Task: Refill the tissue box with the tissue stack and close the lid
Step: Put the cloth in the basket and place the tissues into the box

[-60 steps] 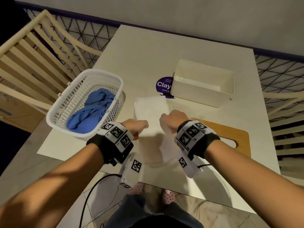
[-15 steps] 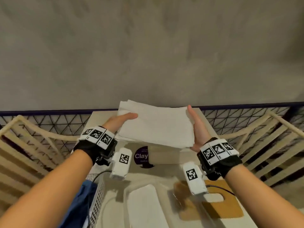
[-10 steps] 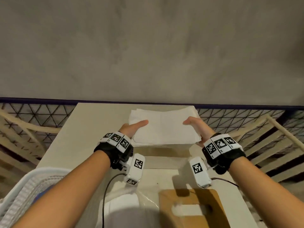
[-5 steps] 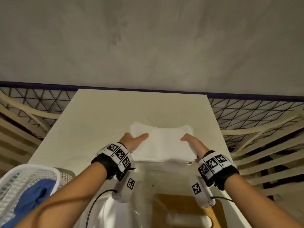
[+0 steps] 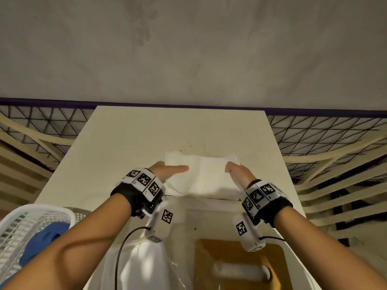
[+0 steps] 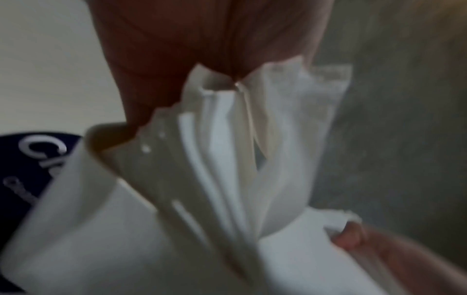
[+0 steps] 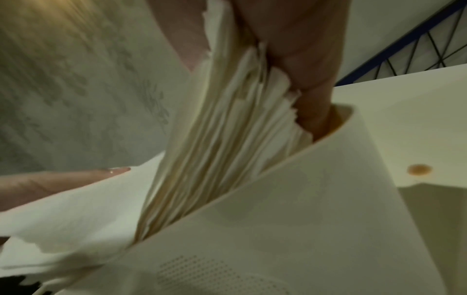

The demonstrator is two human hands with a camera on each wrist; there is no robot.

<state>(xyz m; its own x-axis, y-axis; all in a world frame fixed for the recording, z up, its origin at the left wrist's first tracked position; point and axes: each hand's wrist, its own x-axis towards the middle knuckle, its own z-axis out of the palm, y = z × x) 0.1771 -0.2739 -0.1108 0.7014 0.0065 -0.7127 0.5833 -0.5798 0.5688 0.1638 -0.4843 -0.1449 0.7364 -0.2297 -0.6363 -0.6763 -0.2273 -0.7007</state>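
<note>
Fingers (image 7: 310, 59) clamping both short ends of tissue stack (image 5: 204, 176), left hand (image 5: 167, 171) at 9 o'clock, right hand (image 5: 238, 174) at 3. Lowered since a second ago, now entering tissue box (image 7: 290, 209). Wooden lid (image 5: 236, 266) at 6 o'clock, unplaced.

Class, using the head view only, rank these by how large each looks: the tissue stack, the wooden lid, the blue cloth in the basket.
1. wooden lid
2. tissue stack
3. blue cloth

The lid is nearer the camera and cut off by the frame, so first place is unsure.
</note>
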